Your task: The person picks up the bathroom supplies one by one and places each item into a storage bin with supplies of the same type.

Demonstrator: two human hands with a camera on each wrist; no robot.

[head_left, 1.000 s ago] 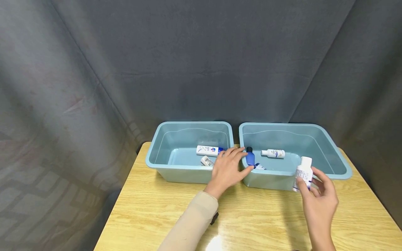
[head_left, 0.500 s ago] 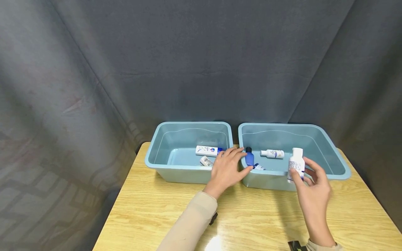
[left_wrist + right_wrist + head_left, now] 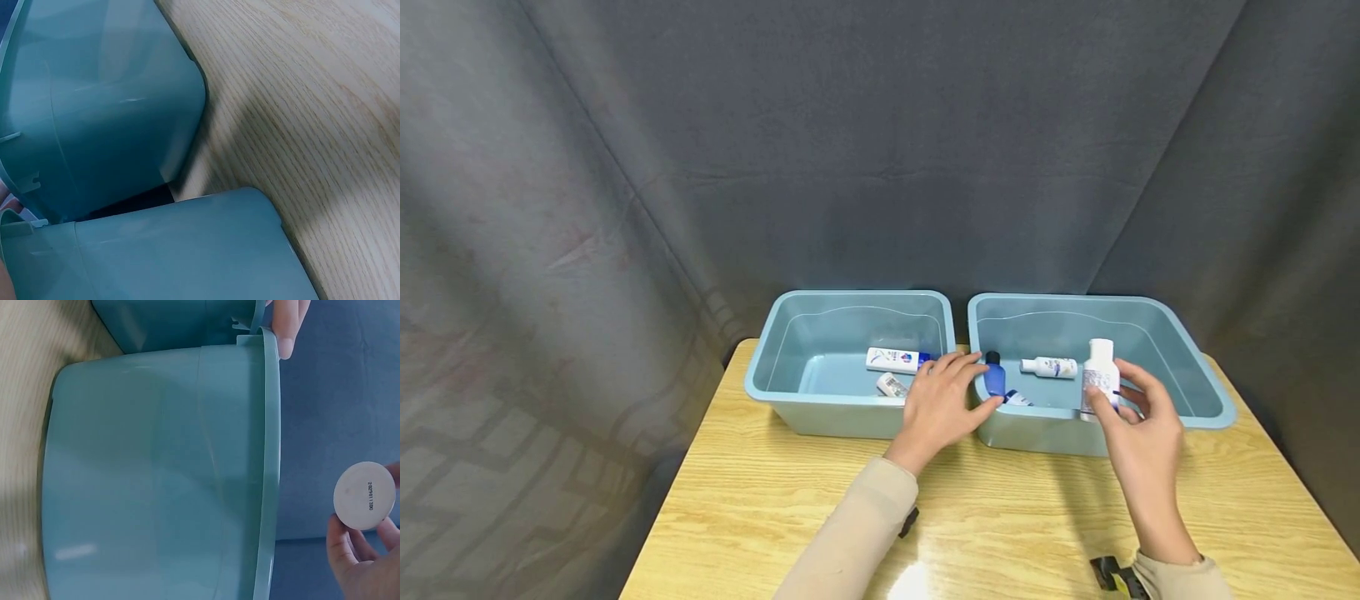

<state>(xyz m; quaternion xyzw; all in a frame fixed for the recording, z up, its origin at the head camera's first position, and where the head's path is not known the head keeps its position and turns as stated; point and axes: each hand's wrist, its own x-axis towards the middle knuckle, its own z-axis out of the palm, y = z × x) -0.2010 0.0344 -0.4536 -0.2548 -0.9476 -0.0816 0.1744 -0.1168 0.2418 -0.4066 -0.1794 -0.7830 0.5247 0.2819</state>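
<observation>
My right hand (image 3: 1146, 454) pinches a small white bottle (image 3: 1101, 375) with a white cap and a printed label. The bottle stands upright in the air, overlapping the right bin's front rim in the head view. Its round base (image 3: 364, 495), marked with small digits, faces the right wrist camera, the fingertips around it. My left hand (image 3: 942, 408) spans the gap between two blue-green bins, fingers spread, thumb at the right bin's near corner. Under that thumb side, a blue bottle (image 3: 995, 379) with a black cap leans inside the right bin (image 3: 1037, 429).
Also in the right bin lie a white bottle (image 3: 1051, 367) and a partly hidden blue-and-white item (image 3: 1018, 398). The left bin (image 3: 835, 417) holds a white bottle with a blue end (image 3: 891, 360) and a smaller white one (image 3: 892, 385). Grey curtains (image 3: 880, 167) hang behind the wooden table (image 3: 760, 500).
My right hand has carried the white bottle left and up in the head view, from beside the right bin's front wall to over its rim. The left hand has stayed in place.
</observation>
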